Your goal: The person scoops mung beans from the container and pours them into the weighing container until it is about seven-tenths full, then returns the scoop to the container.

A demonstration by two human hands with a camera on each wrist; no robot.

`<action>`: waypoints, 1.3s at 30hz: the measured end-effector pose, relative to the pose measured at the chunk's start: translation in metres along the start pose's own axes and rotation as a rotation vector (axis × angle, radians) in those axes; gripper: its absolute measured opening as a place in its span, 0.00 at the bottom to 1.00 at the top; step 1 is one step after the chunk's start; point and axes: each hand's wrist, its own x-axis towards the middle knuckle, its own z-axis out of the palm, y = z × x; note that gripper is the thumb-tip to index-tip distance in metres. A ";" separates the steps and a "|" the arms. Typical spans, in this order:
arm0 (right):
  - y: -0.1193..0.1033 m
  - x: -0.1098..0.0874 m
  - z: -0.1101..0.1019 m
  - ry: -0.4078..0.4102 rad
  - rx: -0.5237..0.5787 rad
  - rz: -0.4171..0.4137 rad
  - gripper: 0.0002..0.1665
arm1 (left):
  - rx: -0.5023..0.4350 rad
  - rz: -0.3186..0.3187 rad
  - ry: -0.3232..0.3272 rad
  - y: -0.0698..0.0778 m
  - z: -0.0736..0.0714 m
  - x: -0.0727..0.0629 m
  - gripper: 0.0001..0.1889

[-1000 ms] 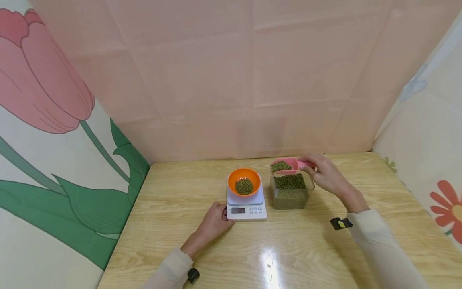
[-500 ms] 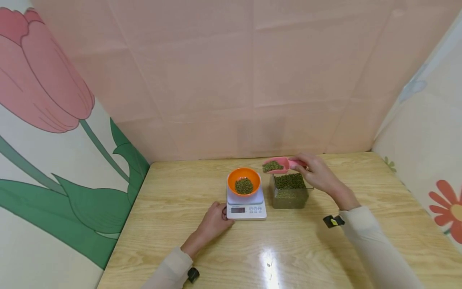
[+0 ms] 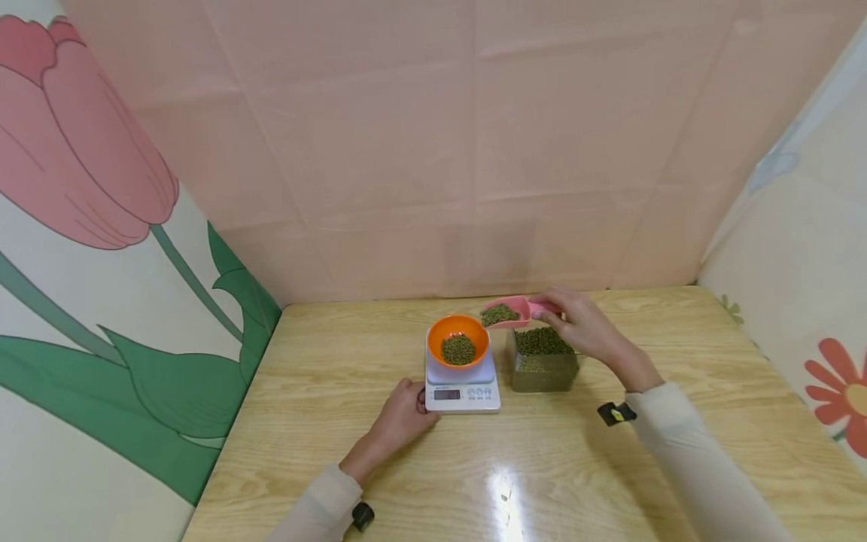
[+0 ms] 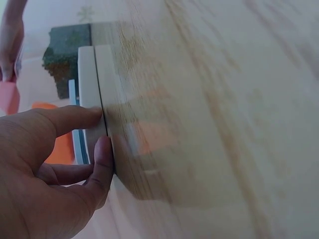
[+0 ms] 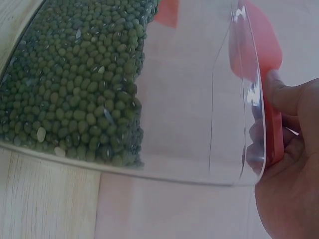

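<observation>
Head view: on the wood-grain tabletop (image 3: 325, 376), near its back edge and well apart from both back corners, sits a digital kitchen scale (image 3: 457, 377) with an orange bowl (image 3: 439, 336) on it. A small heap of mung beans (image 3: 457, 349) lies in the bowl. The left hand (image 3: 401, 415) grips the scale at its front left corner. The right hand (image 3: 584, 325) pinches the handle of a pink scoop (image 3: 522, 309), loaded with beans and raised, its tip just beside the bowl's right rim; I cannot tell whether they touch. Right of the scale, a clear plastic container (image 3: 545, 380) holds more mung beans. The display (image 3: 447, 394) is too small to read.

Left wrist view: the left hand's bent fingers and thumb rest on the scale's side, close to the tabletop. The bowl shows partly behind them.

Right wrist view: beans fill one side of the container; beyond its clear wall, the right hand's thumb presses along the scoop's handle, other fingers curled around it.
</observation>
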 end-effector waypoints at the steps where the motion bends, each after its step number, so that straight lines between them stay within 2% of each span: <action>1: 0.000 0.001 0.001 -0.003 -0.001 -0.005 0.11 | 0.001 0.001 0.000 0.000 0.000 0.000 0.18; 8: -0.002 0.004 0.006 -0.010 -0.018 -0.042 0.12 | -0.001 0.013 0.000 0.000 0.000 -0.001 0.18; 15: -0.008 0.008 0.008 -0.040 -0.010 -0.035 0.12 | -0.002 -0.008 -0.008 0.000 0.000 -0.001 0.19; 39: -0.015 0.022 0.012 -0.110 -0.092 -0.061 0.13 | 0.005 0.001 0.000 0.001 0.000 0.000 0.17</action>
